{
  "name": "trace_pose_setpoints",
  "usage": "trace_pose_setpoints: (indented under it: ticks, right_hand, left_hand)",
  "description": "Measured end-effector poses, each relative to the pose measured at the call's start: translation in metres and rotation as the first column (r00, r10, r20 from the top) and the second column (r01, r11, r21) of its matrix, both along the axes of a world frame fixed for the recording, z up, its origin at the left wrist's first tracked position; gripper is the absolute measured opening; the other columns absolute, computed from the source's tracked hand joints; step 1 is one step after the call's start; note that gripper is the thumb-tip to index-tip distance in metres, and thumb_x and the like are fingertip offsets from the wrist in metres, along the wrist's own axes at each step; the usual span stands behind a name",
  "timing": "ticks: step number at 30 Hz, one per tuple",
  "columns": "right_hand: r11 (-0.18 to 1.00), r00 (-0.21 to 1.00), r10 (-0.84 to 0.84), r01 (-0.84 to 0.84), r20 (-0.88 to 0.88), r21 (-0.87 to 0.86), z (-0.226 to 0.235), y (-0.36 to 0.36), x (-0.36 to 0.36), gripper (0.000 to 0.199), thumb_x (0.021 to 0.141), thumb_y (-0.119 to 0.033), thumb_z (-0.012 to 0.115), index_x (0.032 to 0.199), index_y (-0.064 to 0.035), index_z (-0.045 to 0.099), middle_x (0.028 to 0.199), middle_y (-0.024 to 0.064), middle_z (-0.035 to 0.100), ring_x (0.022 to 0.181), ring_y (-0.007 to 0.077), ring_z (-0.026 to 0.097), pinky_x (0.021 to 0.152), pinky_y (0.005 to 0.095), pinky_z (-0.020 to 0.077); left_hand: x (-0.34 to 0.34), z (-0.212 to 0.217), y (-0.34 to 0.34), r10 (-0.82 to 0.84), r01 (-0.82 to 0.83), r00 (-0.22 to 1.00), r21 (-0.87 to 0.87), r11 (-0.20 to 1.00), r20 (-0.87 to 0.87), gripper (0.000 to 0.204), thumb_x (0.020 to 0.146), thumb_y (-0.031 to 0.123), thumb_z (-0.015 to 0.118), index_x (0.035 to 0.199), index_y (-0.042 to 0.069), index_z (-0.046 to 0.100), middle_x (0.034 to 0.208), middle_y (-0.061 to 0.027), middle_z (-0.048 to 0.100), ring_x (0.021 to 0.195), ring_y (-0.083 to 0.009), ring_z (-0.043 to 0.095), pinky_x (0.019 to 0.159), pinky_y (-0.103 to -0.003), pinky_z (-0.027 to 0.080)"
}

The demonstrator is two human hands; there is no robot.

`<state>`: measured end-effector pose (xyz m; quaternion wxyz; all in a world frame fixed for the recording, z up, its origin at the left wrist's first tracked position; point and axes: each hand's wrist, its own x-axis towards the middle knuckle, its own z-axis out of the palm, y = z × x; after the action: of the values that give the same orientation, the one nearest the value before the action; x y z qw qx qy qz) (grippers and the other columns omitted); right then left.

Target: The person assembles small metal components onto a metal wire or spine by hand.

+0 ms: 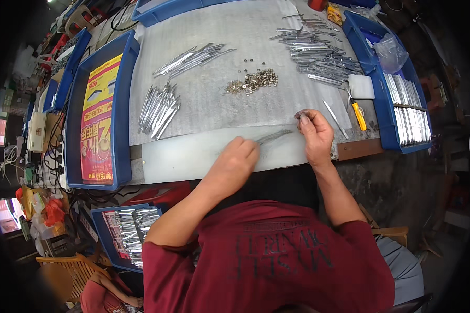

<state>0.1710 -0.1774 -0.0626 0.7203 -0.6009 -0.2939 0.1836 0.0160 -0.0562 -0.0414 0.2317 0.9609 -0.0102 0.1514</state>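
Currently near the middle of the near edge of the counter (372,125), over a pale board (193,156): left hand (238,156) with fingers curled narrow, blurred, impossible to tell whether empty or holding. Just right of those fingers, on the board, a thin dark streak (274,136), too unclear to identify. Farther right, right hand (316,130) raised, thumb and fingertips pressed together in a pinch; contents too small to make out. Beyond both hands, on a white sheet (203,26), a loose heap of small brass-coloured pieces (261,79), with a few strays on the far side. To the left, two piles of slim metal strips (158,108), one nearer, one farther; at far right, a larger pile of the same kind. Just right of the right hand, a single silver strip (335,119), then a yellow-handled tool (359,116) near a white block (361,86). At far left, a blue tray (124,104) with a yellow-and-pink printed sheet (96,125); at right, another blue tray with stacked silver strips (410,109).
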Motion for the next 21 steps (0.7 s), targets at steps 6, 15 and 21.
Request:
trace_pose_setpoints:
  ticks: [6, 15, 21]
  right_hand:
    - [0.998, 0.999, -0.045, 0.044, -0.017, -0.039, 0.001, -0.002, -0.003, 0.010, 0.084, -0.006, 0.049, 0.087, 0.0023, 0.054, 0.072, -0.0022, 0.049, 0.064, 0.0026, 0.041, 0.058, 0.0166, 0.0347]
    - [0.999, 0.999, -0.015, 0.017, -0.049, 0.038, -0.008, -0.002, 0.002, 0.012, 0.084, -0.009, 0.048, 0.087, 0.0022, 0.053, 0.068, -0.0023, 0.047, 0.060, 0.0036, 0.038, 0.054, 0.0169, 0.0314]
    - [1.000, 0.999, -0.010, 0.011, -0.038, 0.024, -0.006, -0.001, 0.002, 0.012, 0.084, -0.009, 0.049, 0.087, 0.0024, 0.053, 0.068, -0.0023, 0.046, 0.060, 0.0037, 0.038, 0.054, 0.0167, 0.0307]
  left_hand:
    - [0.043, -0.012, -0.014, -0.050, 0.046, 0.993, 0.037, 0.998, 0.107, 0.026, 0.061, -0.003, 0.049, 0.086, -0.007, 0.053, 0.079, -0.0125, 0.049, 0.072, -0.0268, 0.046, 0.066, -0.033, 0.042]
    - [0.007, -0.013, 0.025, 0.343, -0.294, 0.876, -0.187, 0.937, 0.338, 0.028, 0.064, -0.010, 0.050, 0.089, 0.000, 0.058, 0.079, -0.0142, 0.054, 0.073, -0.0302, 0.054, 0.063, -0.036, 0.044]
    - [-0.039, -0.006, 0.105, 0.660, -0.631, 0.690, -0.199, 0.749, 0.297, 0.014, 0.072, -0.003, 0.055, 0.084, 0.000, 0.061, 0.078, -0.0128, 0.059, 0.068, -0.0260, 0.058, 0.062, -0.030, 0.045]
